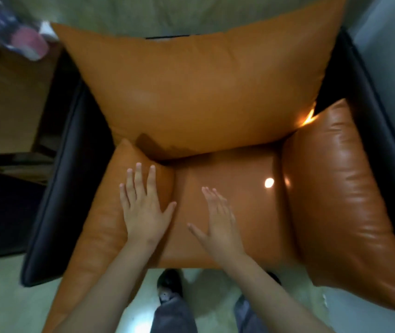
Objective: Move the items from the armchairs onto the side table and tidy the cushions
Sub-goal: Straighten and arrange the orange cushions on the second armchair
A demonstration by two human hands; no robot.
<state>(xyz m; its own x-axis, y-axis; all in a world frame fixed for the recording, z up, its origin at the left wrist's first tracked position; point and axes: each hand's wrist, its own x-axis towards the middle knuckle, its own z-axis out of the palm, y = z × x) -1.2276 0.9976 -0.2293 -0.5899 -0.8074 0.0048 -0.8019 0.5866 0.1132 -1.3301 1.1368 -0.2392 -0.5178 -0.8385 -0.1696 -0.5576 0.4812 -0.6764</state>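
Observation:
I look straight down on an armchair with orange leather cushions in a black frame (54,179). A large back cushion (191,87) leans at the far side. Its seat cushion (235,188) lies bare in the middle. My left hand (143,205) lies flat, fingers spread, on the left side cushion (102,227). My right hand (218,219) is over the seat cushion with fingers straight and holds nothing. The right side cushion (340,193) stands against the right arm. No loose items show on the seat.
A blurred heap of pink, white and dark objects (23,39) lies at the far left beyond the chair. A brown surface (6,102) sits left of the frame. My shoes and trouser legs (172,301) stand on the pale floor in front of the seat.

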